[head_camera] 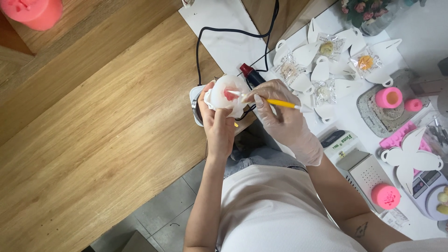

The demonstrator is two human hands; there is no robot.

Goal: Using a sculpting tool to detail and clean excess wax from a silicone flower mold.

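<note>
A: Head view, where's the mould?

B: Centre frame. White translucent mould with a pink patch inside, cupped in the bare left hand, grip closed round its lower side, over the wooden counter.

A: Right hand?

B: Gloved right hand just right of it, grip pinched on a yellow-handled brush, tip in the mould's opening. Both forearms run up from the lower frame.
</note>
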